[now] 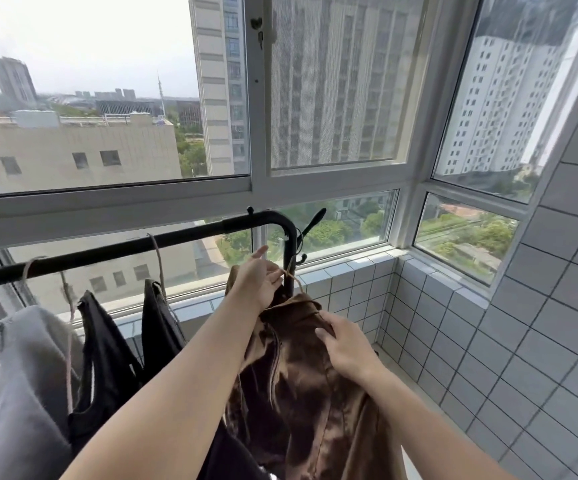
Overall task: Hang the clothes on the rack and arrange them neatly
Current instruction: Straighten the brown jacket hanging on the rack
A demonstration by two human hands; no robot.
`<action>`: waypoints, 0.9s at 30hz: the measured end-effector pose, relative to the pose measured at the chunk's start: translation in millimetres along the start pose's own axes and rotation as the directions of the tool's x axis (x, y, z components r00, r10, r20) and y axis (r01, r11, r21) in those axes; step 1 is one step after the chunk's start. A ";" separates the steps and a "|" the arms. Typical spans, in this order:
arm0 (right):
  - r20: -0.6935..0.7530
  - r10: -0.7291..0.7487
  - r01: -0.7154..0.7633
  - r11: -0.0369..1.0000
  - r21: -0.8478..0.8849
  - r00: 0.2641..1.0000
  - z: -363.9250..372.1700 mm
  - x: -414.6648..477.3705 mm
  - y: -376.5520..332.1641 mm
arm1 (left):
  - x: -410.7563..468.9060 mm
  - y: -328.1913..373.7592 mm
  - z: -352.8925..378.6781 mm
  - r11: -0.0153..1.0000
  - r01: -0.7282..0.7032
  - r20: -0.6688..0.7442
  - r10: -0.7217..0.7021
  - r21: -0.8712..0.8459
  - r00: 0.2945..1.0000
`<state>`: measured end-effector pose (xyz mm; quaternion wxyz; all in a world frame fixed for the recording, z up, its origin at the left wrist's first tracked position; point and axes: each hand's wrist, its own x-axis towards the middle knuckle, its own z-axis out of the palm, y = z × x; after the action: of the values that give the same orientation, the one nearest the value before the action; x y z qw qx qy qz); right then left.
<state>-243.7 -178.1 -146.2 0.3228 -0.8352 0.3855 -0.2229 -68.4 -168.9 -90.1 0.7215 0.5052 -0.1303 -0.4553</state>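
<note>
A brown jacket (308,393) hangs from a thin hanger hook (292,275) that my left hand (259,278) pinches, just below the bend of the black rack bar (142,245). My right hand (346,344) lies on the jacket's shoulder near the collar, fingers pressing the cloth. On the bar to the left hang a black garment (161,327), a black top (107,362) and a grey top (20,393), each on a hanger. The brown jacket's hook is off the bar.
The rack's black upright post (292,244) with side pegs stands just behind my left hand. A tiled ledge (349,268) and windows run behind the rack; a tiled wall (540,306) closes the right side.
</note>
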 end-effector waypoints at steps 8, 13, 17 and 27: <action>-0.085 -0.076 0.080 0.996 0.041 0.993 -18.8 -11.1 -22.5 | -18.2 10.7 5.7 0.948 -0.173 0.075 0.158 0.268 0.985; -0.088 -0.084 0.090 0.994 0.066 0.993 -21.6 -21.5 -31.4 | -50.1 6.1 -14.5 0.628 -0.414 0.167 0.415 0.658 0.894; -0.061 -0.091 0.096 0.991 0.097 0.994 -17.7 -29.7 -45.1 | -79.4 -8.6 -55.7 0.274 -0.480 0.210 0.646 0.833 0.734; -0.084 -0.067 0.080 0.985 0.155 0.994 3.1 -54.5 -71.8 | -128.9 -59.6 -130.7 0.339 -0.225 -0.013 0.577 0.914 0.817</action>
<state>-238.8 -98.5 -104.1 0.3640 -0.8113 0.3478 -0.2972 -86.1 8.1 -165.0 0.4520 0.8225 -0.3438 -0.0305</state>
